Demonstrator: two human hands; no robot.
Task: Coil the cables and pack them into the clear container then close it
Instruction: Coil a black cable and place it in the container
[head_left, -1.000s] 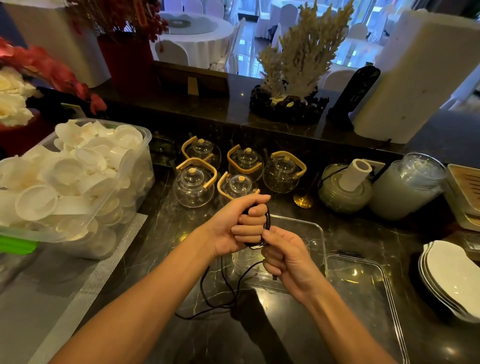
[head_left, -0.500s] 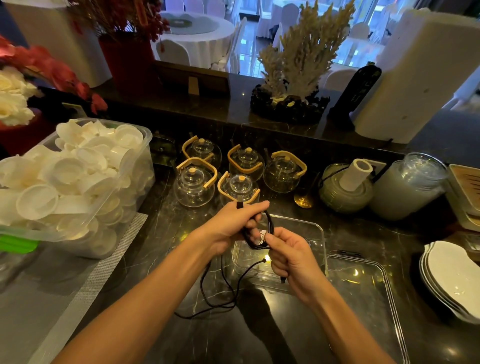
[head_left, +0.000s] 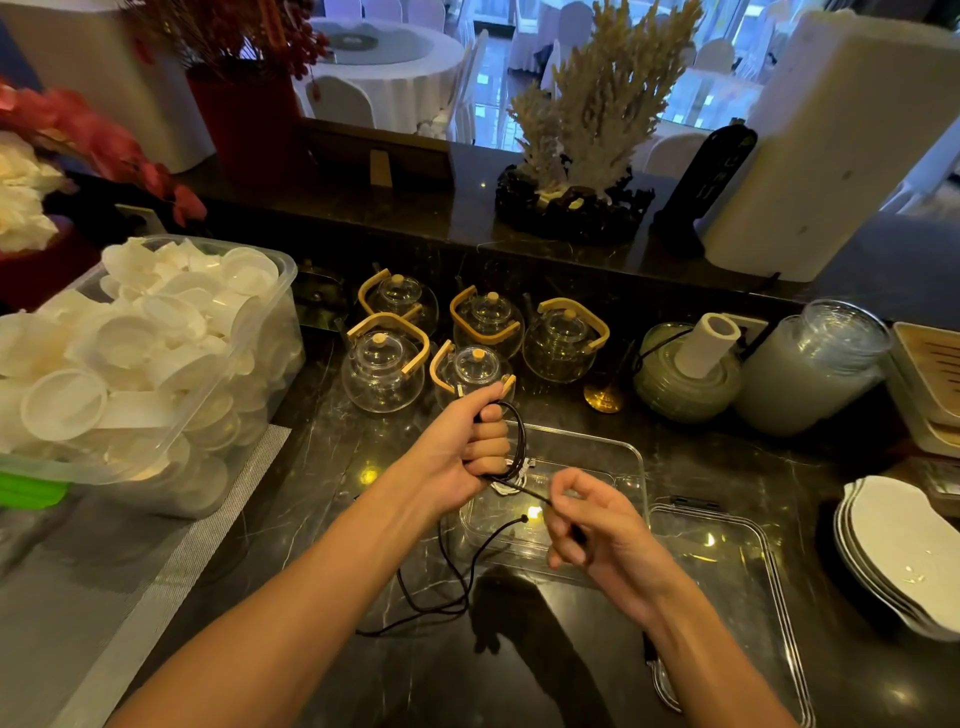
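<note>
Head view: above the clear container (head_left: 631, 467), the left hand (head_left: 462, 457) clenches the coiled black cable (head_left: 519, 441); the right hand (head_left: 597, 530) pinches its free strand nearer its lid (head_left: 737, 571).

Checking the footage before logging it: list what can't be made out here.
Head view only:
- Loops of the black cable inside the left hand: fingers hide their count.
- Cable end in the right hand: covered by the palm.
- Lid: near edge hidden by the right forearm and cut by the frame.
- Contents of the clear container: glare, hands.
</note>
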